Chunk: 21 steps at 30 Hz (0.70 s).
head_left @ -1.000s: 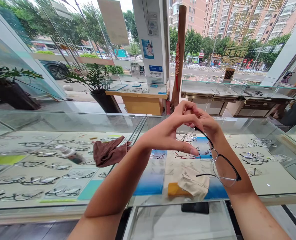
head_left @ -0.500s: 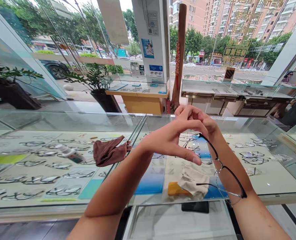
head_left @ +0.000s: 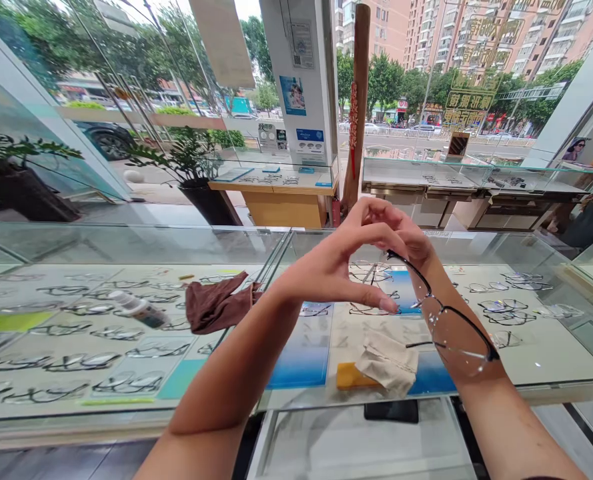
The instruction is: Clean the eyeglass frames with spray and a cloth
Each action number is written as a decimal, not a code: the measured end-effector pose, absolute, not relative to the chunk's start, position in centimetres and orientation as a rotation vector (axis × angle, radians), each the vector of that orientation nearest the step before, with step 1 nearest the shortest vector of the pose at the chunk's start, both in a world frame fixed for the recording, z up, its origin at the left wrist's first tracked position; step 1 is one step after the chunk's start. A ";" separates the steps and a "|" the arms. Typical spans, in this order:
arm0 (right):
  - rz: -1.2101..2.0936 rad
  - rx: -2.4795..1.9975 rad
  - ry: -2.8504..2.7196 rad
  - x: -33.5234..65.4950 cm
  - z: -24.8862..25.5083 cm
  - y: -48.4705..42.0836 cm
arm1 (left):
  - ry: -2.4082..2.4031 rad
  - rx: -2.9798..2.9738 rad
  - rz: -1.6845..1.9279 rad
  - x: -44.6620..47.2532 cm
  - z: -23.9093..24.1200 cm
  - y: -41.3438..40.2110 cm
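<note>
Both my hands meet above a glass display counter (head_left: pixel 126 240). My left hand (head_left: pixel 349 267) is closed, its fingers pinched against the temple tip of a pair of black half-rim glasses (head_left: pixel 451 333). My right hand (head_left: pixel 411 237) is curled shut behind it on the same temple end. The glasses hang down along my right forearm, lenses toward me. Below them a beige cloth (head_left: pixel 389 363) lies on the glass over a yellow block (head_left: pixel 349 377).
A brown cloth (head_left: pixel 216 303) and a small white spray bottle (head_left: pixel 139 308) lie on the counter to the left. Rows of spectacle frames fill the case under the glass. A dark phone (head_left: pixel 391 410) sits below the counter edge. More counters, potted plants and shop windows stand behind.
The glasses dipped lower half a second ago, then rose and swung back slightly. Both hands stayed joined on the temple tip, shifting up a little.
</note>
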State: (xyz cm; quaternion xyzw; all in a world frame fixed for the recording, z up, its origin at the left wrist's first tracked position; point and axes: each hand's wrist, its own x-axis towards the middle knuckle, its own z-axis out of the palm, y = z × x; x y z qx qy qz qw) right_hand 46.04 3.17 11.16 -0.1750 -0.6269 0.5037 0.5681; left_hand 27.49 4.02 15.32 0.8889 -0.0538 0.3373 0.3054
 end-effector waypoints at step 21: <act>0.227 -0.945 -1.247 49.2 15.5 -1.6 | 0.400 2.287 1.942 25.8 15.4 8.6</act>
